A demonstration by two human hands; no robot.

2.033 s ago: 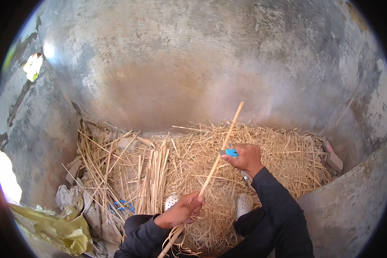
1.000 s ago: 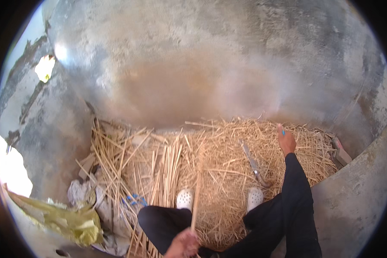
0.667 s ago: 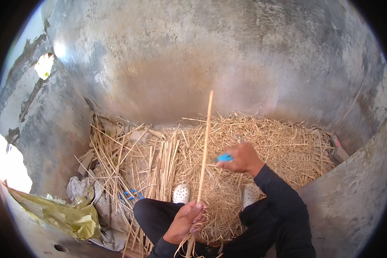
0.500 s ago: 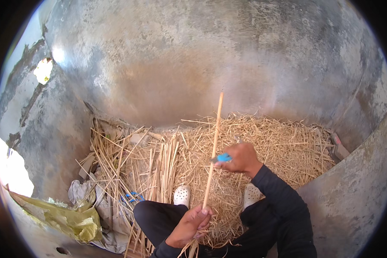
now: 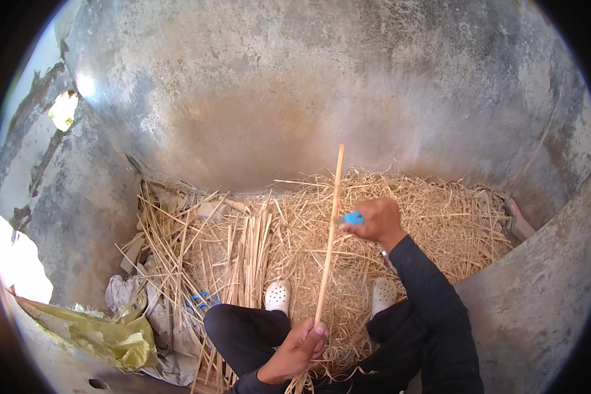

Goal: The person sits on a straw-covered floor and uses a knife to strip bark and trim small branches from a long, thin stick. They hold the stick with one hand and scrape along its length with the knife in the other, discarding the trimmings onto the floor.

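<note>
A long, thin, pale stick [image 5: 332, 226] stands tilted in front of me, its top leaning slightly right. My left hand [image 5: 297, 350] is closed around its lower end, where curled shavings [image 5: 338, 375] hang beside the fingers. My right hand [image 5: 377, 220] is closed on a blue-handled tool [image 5: 352, 218] and sits against the stick's upper half. The fingers hide most of this tool, so I cannot tell its exact kind. Below the right wrist a small greyish piece shows, too unclear to name.
Dry shavings [image 5: 433, 223] cover the floor. Split strips [image 5: 251, 253] lie to the left, near blue-handled scissors [image 5: 203, 300]. Yellowish sheeting [image 5: 105, 335] and grey cloth [image 5: 121, 292] lie at far left. Concrete walls [image 5: 256, 98] surround me; my white clogs [image 5: 278, 297] rest among the shavings.
My right hand has moved up along the stick and a little to the right, with the blue-handled tool turned. The stick's lower end and my left hand have shifted slightly right.
</note>
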